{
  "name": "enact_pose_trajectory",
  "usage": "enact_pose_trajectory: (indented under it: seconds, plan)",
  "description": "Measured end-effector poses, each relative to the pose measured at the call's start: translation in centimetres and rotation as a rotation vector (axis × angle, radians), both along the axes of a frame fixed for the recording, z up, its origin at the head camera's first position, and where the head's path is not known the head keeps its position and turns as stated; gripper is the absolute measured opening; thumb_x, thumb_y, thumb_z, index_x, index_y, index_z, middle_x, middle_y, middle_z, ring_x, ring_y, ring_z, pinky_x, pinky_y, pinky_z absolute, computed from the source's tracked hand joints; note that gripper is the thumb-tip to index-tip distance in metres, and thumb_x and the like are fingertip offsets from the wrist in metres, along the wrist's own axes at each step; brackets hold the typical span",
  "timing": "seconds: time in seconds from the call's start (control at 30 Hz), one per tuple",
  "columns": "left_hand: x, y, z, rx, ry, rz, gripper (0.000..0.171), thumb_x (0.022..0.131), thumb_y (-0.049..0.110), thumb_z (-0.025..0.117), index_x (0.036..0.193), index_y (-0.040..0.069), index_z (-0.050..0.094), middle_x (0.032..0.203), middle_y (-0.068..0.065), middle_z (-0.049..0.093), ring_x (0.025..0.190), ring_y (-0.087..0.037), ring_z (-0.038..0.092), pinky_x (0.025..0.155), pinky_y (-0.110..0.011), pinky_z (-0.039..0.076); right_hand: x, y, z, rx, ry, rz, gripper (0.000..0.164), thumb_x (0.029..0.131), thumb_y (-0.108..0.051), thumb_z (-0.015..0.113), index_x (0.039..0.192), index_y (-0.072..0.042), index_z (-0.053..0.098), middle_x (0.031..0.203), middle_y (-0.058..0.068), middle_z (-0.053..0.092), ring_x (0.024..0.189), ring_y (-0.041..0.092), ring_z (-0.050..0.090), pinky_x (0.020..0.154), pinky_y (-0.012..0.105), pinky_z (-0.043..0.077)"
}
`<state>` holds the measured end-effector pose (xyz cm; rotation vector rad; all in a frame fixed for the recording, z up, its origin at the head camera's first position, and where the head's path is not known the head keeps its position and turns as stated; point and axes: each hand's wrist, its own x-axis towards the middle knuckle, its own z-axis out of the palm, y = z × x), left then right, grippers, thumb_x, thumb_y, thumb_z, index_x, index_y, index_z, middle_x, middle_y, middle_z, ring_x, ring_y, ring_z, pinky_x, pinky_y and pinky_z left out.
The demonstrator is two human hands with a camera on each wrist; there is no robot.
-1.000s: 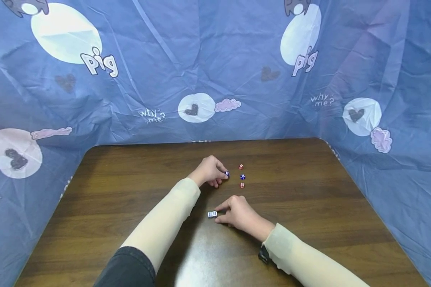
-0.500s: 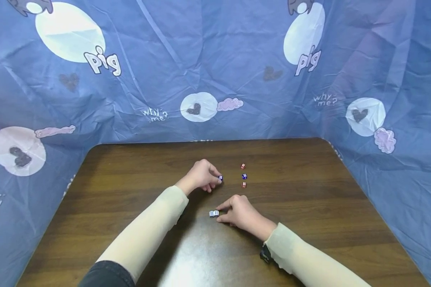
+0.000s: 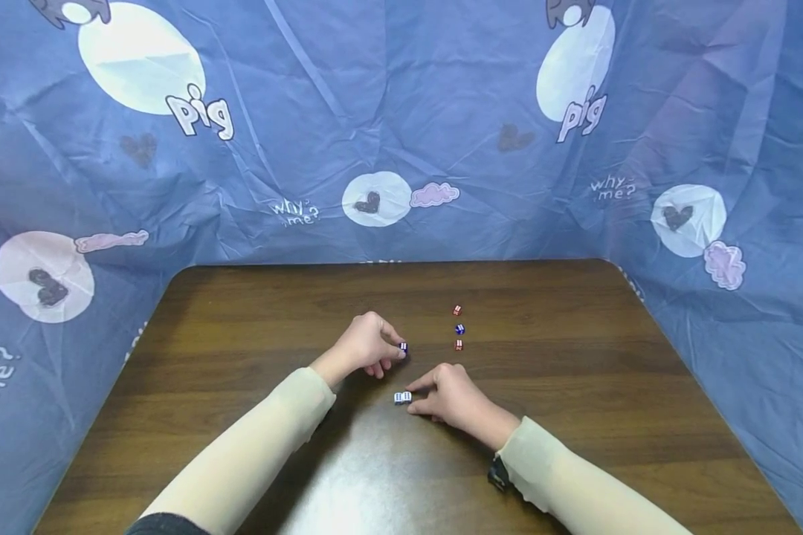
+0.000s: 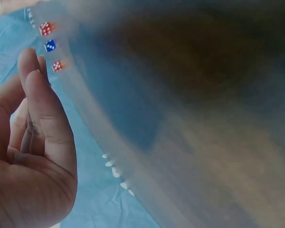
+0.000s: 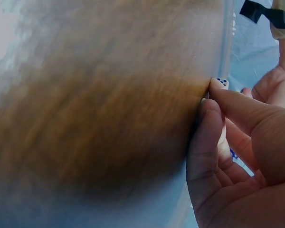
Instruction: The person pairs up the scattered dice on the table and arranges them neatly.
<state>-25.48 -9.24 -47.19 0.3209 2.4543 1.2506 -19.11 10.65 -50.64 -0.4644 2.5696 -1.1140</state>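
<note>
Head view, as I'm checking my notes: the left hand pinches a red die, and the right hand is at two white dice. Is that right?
Not quite: in the head view, the left hand pinches a blue die, not a red one. The right hand is at two white dice, as you say.

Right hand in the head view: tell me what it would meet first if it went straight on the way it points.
The right hand would most likely meet the nearer white die first, close at its fingers; whether they already touch it is hard to tell.
</note>
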Motion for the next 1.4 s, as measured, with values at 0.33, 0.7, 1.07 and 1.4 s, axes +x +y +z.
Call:
enact_pose_trajectory:
  seconds: [0.33,0.7,1.07,1.4]
  plan:
    - [1.7,-1.0,-1.6,0.010,-0.029,0.026,0.009,0.087,0.004,0.081,0.095,0.002,0.079,0.057,-0.012,0.066,0.043,-0.022,0.065,0.040,-0.032,0.054,0.1,0.0,0.1,-0.006,0.004,-0.001,0.024,0.080,-0.013,0.089,0.104,-0.012,0.082,0.056,-0.007,0.064,0.041,0.009,0.056,0.040,0.027,0.048]
    - [2.7,-0.7,-2.2,-0.067,0.003,0.005,0.011,0.083,0.003,0.084,0.093,0.004,0.080,0.055,-0.009,0.065,0.042,-0.021,0.064,0.040,-0.031,0.054,0.1,0.0,0.2,0.002,-0.014,-0.004,0.024,0.082,-0.014,0.088,0.105,-0.012,0.082,0.060,-0.008,0.065,0.043,0.010,0.058,0.042,0.028,0.049]
    - [3.1,-0.4,-1.7,-0.121,0.041,0.052,0.017,0.082,0.003,0.085,0.098,0.005,0.079,0.054,-0.007,0.065,0.043,-0.021,0.065,0.039,-0.029,0.051,0.0,-0.1,0.1,0.001,-0.010,-0.004,0.024,0.081,-0.014,0.089,0.104,-0.013,0.082,0.059,-0.007,0.065,0.043,0.010,0.058,0.042,0.027,0.049]
    - [3.2,-0.2,-1.9,-0.131,0.052,0.051,0.008,0.082,0.005,0.085,0.084,0.007,0.078,0.055,-0.007,0.065,0.043,-0.020,0.065,0.038,-0.028,0.051,0.0,-0.2,0.2,0.010,-0.030,-0.009,0.024,0.081,-0.015,0.089,0.105,-0.014,0.082,0.057,-0.006,0.065,0.043,0.010,0.057,0.042,0.027,0.048]
